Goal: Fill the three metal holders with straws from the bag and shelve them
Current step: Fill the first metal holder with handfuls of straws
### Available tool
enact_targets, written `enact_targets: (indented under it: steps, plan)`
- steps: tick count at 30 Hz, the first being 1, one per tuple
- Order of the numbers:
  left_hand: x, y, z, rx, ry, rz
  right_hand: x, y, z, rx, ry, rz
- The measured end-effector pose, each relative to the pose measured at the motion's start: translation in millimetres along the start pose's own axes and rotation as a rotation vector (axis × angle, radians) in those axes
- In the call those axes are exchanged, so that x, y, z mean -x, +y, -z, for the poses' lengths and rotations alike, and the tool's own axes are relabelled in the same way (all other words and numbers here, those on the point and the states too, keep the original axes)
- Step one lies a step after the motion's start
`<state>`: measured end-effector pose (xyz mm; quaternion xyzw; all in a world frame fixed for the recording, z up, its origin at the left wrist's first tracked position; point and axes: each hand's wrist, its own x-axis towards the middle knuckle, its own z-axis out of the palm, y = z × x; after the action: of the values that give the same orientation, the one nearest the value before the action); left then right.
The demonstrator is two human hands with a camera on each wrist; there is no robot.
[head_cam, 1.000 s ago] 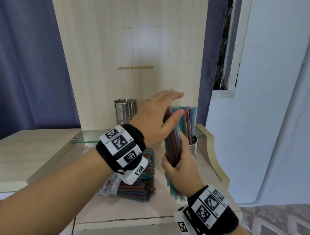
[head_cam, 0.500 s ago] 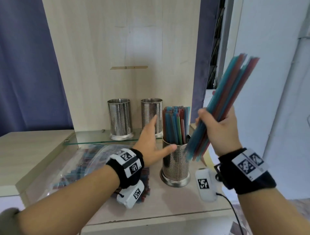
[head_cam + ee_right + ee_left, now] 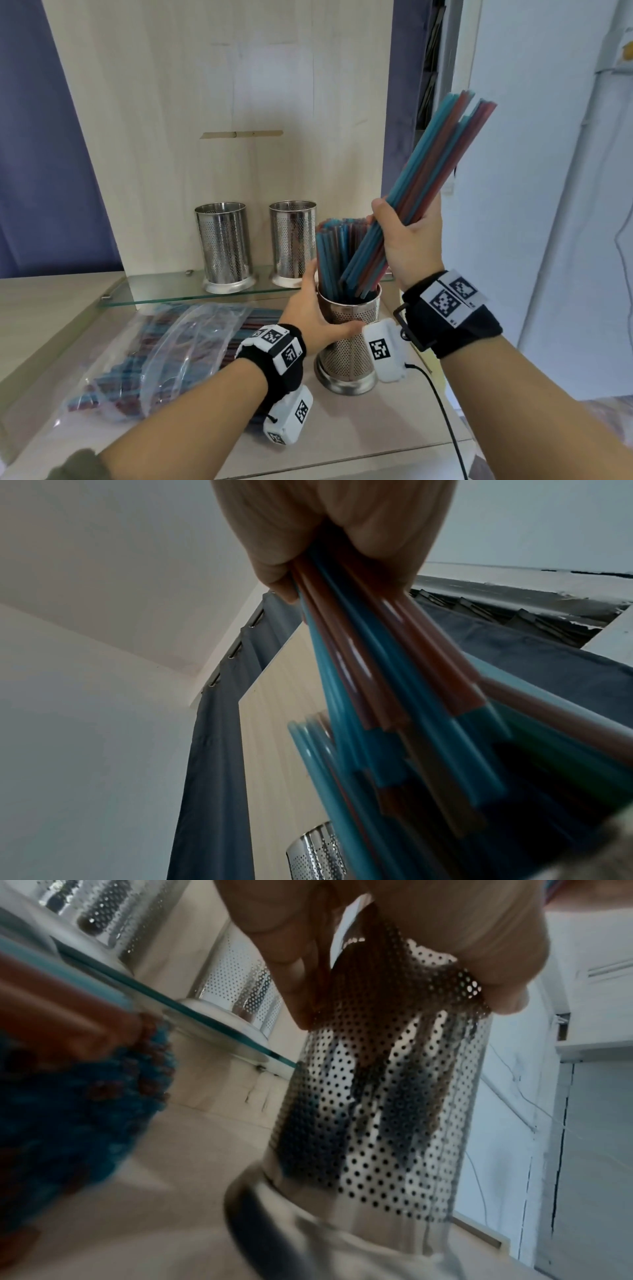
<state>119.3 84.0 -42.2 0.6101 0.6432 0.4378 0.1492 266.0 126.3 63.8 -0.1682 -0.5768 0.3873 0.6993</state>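
Straws going into the front holder on the bench

The right hand (image 3: 409, 240) clutched a tilted bundle of straws (image 3: 431, 171), its lower ends inside the perforated metal holder (image 3: 349, 349) that the left hand (image 3: 315, 318) gripped near the rim, thumb across the front. That holder stood on the pale wooden bench (image 3: 359, 442), already holding upright straws (image 3: 334, 257). Just left lay the clear bag of straws (image 3: 164, 353), partly hidden by the left forearm. Behind, two empty holders (image 3: 224, 246) (image 3: 291, 240) stood on the glass shelf (image 3: 154, 291) against a wooden back panel (image 3: 205, 85), with blue curtain (image 3: 44, 171) and white wall (image 3: 548, 171) beyond.
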Motion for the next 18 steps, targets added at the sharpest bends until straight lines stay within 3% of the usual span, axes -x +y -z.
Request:
enact_targets:
  steps: [9, 18]
  plan:
    - [2, -6, -7, -0.056, 0.068, -0.075, 8, 38, -5, 0.229, 0.044, 0.105]
    - [2, -6, -6, -0.054, 0.040, -0.039, 18, 48, -6, 0.609, -0.067, 0.058]
